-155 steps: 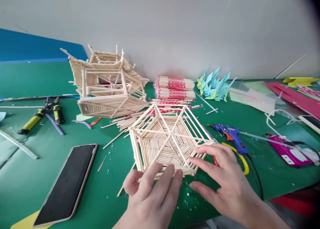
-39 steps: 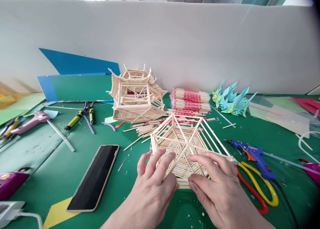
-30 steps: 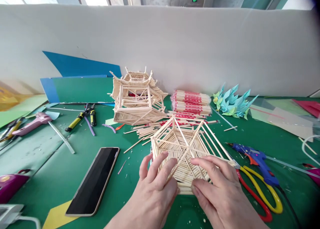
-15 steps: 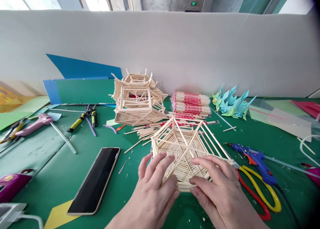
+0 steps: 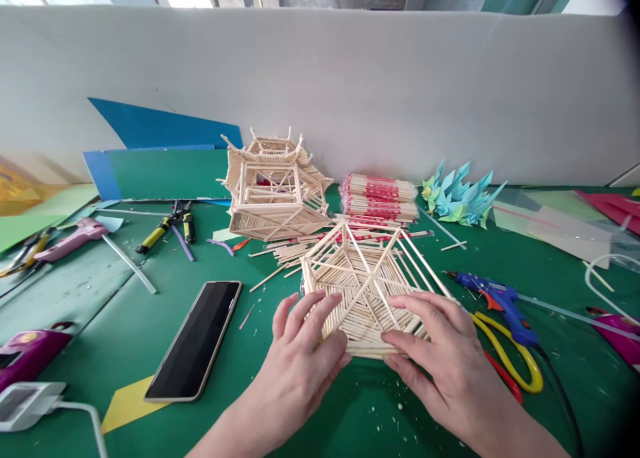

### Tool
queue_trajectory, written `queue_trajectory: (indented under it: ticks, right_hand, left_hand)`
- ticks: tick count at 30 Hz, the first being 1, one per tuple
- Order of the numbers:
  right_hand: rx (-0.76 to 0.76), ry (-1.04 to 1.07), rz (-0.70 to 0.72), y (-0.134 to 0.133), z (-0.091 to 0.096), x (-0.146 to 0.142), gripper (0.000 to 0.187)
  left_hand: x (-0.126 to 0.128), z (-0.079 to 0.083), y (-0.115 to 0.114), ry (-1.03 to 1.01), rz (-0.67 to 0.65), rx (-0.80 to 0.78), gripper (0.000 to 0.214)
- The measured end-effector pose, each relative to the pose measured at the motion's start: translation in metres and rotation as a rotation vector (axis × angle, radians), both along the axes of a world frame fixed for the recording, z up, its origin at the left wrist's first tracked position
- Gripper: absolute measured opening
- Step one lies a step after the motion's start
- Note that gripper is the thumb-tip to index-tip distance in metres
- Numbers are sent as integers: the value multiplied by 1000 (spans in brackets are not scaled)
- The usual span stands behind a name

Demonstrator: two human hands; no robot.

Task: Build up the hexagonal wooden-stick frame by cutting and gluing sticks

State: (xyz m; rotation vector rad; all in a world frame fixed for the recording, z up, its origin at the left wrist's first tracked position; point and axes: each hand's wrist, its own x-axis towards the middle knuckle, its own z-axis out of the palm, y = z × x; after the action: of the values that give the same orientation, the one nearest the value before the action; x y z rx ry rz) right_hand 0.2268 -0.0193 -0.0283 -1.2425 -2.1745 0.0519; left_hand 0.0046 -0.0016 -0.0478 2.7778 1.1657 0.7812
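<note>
A hexagonal frame of thin wooden sticks point(image 5: 371, 278) with a slatted floor sits in front of me, crossed by longer sticks that meet near its middle. My left hand point(image 5: 300, 371) holds its near left side, thumb low at the edge and fingers curled over the top. On the near right side, my right hand point(image 5: 440, 358) grips the rim between thumb and fingers. The fingers of both hands hide parts of the near rim. Behind stands a tiered pavilion model point(image 5: 270, 195) of similar sticks.
Bundled sticks in red-and-white wrap point(image 5: 380, 198) lie behind, with loose sticks point(image 5: 287, 253) nearby. A blue glue gun point(image 5: 500, 298) and yellow-and-red-handled scissors point(image 5: 520, 351) lie right. A phone point(image 5: 195, 341), pliers point(image 5: 157, 235) and a pink glue gun point(image 5: 75, 239) lie left.
The view has tipped slightly downward, so everything sits higher in the picture. Both hands keep their hold on the stick frame, with only slight finger shifts.
</note>
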Motion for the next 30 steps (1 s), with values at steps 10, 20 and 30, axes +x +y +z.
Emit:
queue_trajectory:
  ticks: [10,20,30]
  right_hand:
    - [27,-15,33,2,-3,2,11]
    - [36,-23,28,1,0,0,9]
    - [-14,-68,8,-3,2,0,16]
  left_hand:
    - [0,-4,1,-38,2,28,12]
    - [1,-1,0,-29,38,31,12]
    - [4,7,-2,-6,11,37,13]
